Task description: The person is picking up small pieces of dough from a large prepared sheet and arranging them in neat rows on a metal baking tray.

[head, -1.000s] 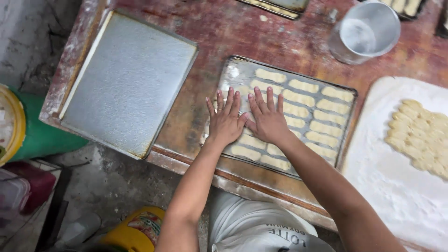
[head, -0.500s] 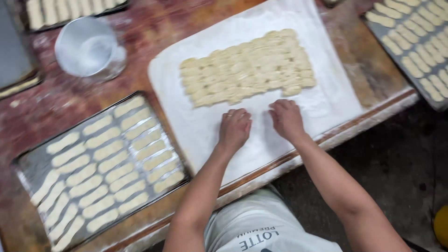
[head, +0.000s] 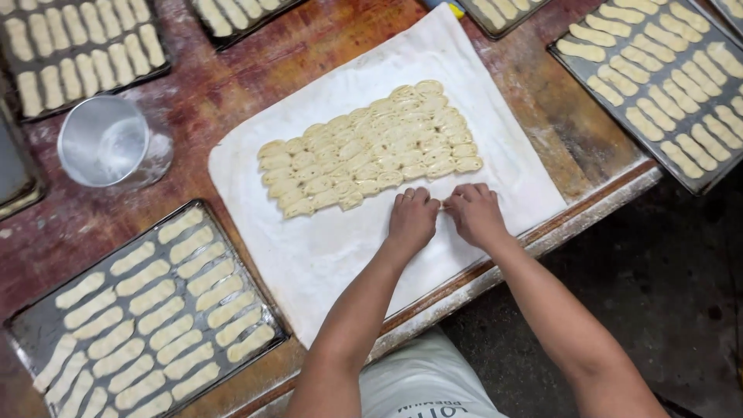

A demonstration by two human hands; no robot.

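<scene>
Head view: my left hand [head: 412, 217] and right hand [head: 474, 211] rest side by side, fingers curled, pinching a small dough piece on the white cloth [head: 325, 255] near the desk's front edge; the dough block [head: 371, 147] lies just beyond, long axis left-right

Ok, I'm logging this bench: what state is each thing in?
Left hand: fingers curled, on the cloth.
Right hand: fingers curled, on the cloth.
White cloth: spread flat.
Dough pieces: packed in rows.
Near tray: filled.
Metal cup: upright, floury.
</scene>
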